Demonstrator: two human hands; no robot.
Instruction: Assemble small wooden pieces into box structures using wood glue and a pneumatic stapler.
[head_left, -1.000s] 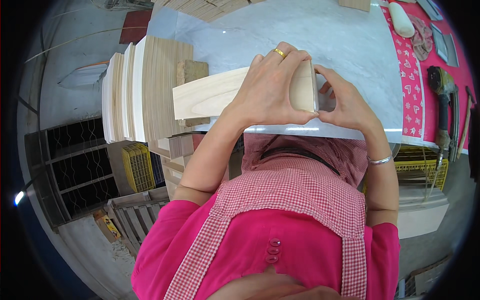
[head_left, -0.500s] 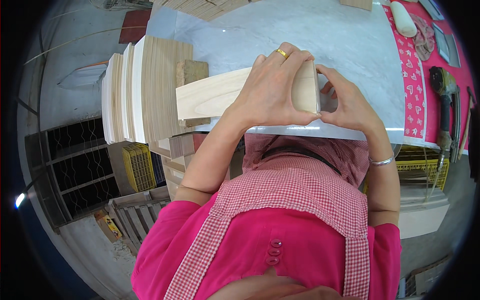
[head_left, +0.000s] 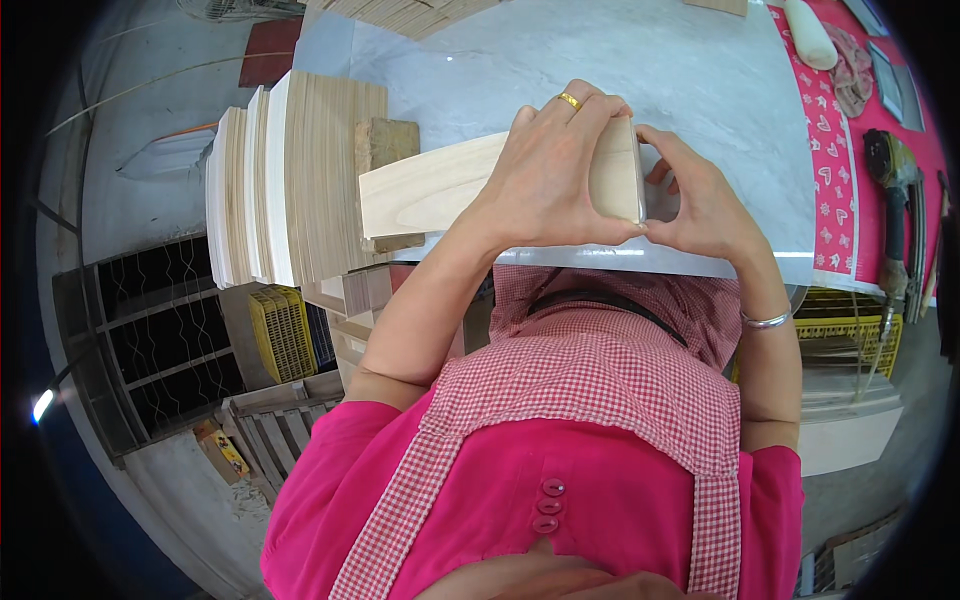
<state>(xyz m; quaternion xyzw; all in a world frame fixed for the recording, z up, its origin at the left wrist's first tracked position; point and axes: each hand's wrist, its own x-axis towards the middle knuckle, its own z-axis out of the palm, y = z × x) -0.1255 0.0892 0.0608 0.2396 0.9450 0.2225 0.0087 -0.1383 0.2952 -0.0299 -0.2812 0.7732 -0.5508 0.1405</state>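
A pale wooden board [head_left: 430,192] lies lengthwise before me, its left end by a rough wooden block [head_left: 392,148]. My left hand [head_left: 548,175], a gold ring on one finger, spans the board near its right end. Its thumb grips the near edge and its fingers the far edge. At that end is a thin, light-coloured edge [head_left: 638,180]. My right hand [head_left: 705,200] curves around it, thumb at the near corner and index finger at the far corner. Its other fingers bend behind the index finger, partly hidden.
Stacked thin boards [head_left: 320,180] stand left of the block; more boards [head_left: 410,15] lie at the back of the pale table [head_left: 500,70]. On the right, a pink cloth [head_left: 835,190] bears a power tool [head_left: 890,200], a white roll [head_left: 808,35] and a rag [head_left: 850,75]. Yellow crates [head_left: 280,335] sit below.
The board and both hands appear very slightly farther right, along with a small shift of the whole view. Both hands keep the same grip.
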